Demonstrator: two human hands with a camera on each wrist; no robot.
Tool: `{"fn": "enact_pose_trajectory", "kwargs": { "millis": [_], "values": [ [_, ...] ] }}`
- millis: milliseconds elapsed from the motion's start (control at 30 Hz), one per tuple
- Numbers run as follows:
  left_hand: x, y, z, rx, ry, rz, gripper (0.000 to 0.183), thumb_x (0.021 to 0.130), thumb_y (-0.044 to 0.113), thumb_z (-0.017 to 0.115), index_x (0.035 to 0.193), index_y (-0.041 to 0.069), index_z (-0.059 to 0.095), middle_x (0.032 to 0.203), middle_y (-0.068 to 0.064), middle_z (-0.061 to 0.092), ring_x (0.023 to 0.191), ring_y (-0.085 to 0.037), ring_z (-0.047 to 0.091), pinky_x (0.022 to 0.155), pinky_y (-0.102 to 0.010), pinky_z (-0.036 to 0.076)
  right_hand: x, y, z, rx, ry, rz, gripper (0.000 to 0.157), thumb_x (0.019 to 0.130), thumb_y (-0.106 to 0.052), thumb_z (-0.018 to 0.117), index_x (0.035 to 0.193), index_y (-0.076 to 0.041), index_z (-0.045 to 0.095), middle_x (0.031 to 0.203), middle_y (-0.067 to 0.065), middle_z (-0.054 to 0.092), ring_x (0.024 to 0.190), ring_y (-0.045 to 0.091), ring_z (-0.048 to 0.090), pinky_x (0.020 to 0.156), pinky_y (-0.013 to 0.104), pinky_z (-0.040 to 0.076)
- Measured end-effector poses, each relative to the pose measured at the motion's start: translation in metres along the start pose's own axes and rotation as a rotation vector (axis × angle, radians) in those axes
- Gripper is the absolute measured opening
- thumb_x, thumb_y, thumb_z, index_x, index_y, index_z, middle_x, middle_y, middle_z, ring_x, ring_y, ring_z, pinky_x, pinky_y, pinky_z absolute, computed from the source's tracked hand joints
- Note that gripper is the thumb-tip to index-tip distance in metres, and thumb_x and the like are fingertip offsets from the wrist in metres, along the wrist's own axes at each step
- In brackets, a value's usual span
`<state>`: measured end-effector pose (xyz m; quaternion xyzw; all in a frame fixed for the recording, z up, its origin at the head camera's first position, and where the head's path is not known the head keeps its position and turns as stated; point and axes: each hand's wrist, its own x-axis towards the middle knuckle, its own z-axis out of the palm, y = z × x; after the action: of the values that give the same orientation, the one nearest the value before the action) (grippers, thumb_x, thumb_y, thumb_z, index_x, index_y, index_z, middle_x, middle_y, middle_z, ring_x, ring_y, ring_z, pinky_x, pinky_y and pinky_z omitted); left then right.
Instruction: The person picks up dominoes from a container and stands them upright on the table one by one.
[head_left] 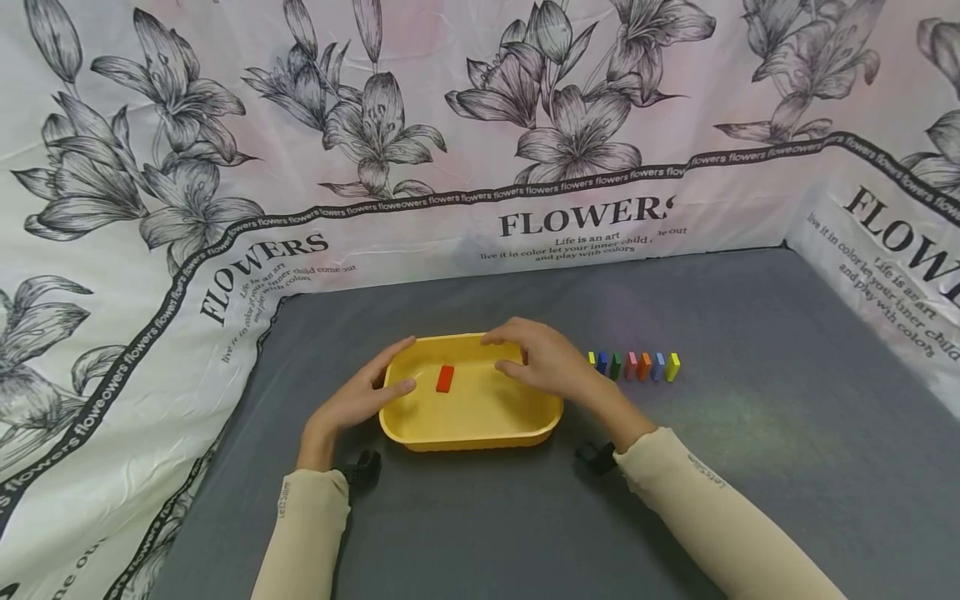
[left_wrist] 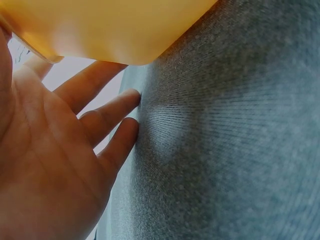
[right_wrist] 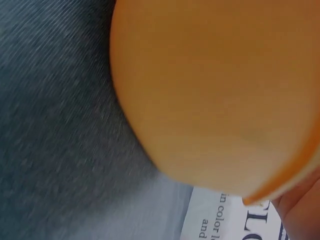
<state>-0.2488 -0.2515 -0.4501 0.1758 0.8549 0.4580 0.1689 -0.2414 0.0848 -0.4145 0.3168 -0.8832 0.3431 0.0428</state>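
Note:
A yellow plastic bin [head_left: 465, 417] with rounded corners rests on the grey cloth, and a red domino-like block [head_left: 445, 379] lies on its floor. At the bin's left end my left hand [head_left: 363, 393] holds the wall, thumb over the rim and fingers along the outside. The left wrist view shows those fingers [left_wrist: 82, 85] spread beside the bin, the lower ones reaching the cloth. My right hand [head_left: 551, 360] holds the far right part of the rim, fingers over the edge and thumb inside. In the right wrist view the bin's wall [right_wrist: 210, 100] hides most of that hand.
Right of the bin, several small coloured blocks [head_left: 644, 367] stand upright in a row, the nearest ones partly behind my right hand. The grey cloth [head_left: 487, 525] covers the table. A flower-printed sheet [head_left: 420, 242] rises along the back and sides.

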Motion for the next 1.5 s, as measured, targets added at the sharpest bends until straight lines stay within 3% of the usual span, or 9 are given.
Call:
{"fn": "enact_pose_trajectory", "kwargs": {
  "millis": [300,467,633,933,1300,1500],
  "values": [
    [0.001,0.000,0.000,-0.005,-0.003,0.002,0.071,0.099,0.039,0.065,0.159,0.040,0.027,0.169,0.000,0.023,0.149,-0.033,0.036,0.121,-0.059,0.033,0.015,-0.003,0.017,-0.077,-0.077,-0.032,0.034,0.095,-0.015,0.071,0.129,-0.015,0.070,0.119,0.007,0.070,0.080,0.017,0.057,0.075,0.032,0.052],
    [0.001,0.000,0.000,0.002,-0.004,0.003,0.071,0.100,0.039,0.064,0.159,0.041,0.027,0.169,0.000,0.024,0.149,-0.033,0.037,0.120,-0.060,0.034,0.022,-0.005,0.028,-0.094,-0.132,-0.068,0.033,0.096,-0.014,0.068,0.129,-0.013,0.069,0.125,0.007,0.070,0.107,0.024,0.066,0.096,0.041,0.056],
    [0.001,0.001,0.000,0.005,-0.005,0.008,0.070,0.100,0.039,0.064,0.159,0.040,0.027,0.169,0.001,0.024,0.150,-0.033,0.035,0.121,-0.061,0.031,0.027,-0.009,0.036,-0.119,-0.176,-0.038,0.034,0.097,-0.013,0.066,0.131,-0.014,0.069,0.132,0.005,0.068,0.124,0.024,0.062,0.110,0.044,0.050],
    [0.000,0.000,-0.001,-0.005,-0.009,0.024,0.071,0.100,0.037,0.064,0.160,0.037,0.027,0.170,0.002,0.022,0.153,-0.033,0.031,0.122,-0.062,0.029,0.046,-0.023,0.053,-0.241,-0.288,-0.070,0.036,0.094,-0.011,0.067,0.130,-0.015,0.069,0.126,0.002,0.070,0.114,0.020,0.064,0.104,0.038,0.052],
    [0.002,-0.001,0.000,-0.014,-0.008,0.029,0.069,0.100,0.039,0.064,0.159,0.042,0.028,0.169,0.002,0.025,0.151,-0.033,0.035,0.120,-0.060,0.034,0.055,-0.039,0.070,-0.372,-0.381,-0.004,0.033,0.098,-0.014,0.066,0.130,-0.023,0.070,0.117,-0.001,0.066,0.099,0.016,0.063,0.092,0.033,0.056],
    [0.000,0.000,-0.001,-0.016,-0.006,0.015,0.070,0.099,0.040,0.065,0.159,0.042,0.028,0.168,0.002,0.025,0.149,-0.033,0.037,0.121,-0.059,0.032,0.056,-0.038,0.073,-0.421,-0.394,0.012,0.026,0.097,-0.011,0.067,0.119,-0.024,0.074,0.104,-0.001,0.061,0.087,0.016,0.056,0.079,0.030,0.053]
  ]
}}
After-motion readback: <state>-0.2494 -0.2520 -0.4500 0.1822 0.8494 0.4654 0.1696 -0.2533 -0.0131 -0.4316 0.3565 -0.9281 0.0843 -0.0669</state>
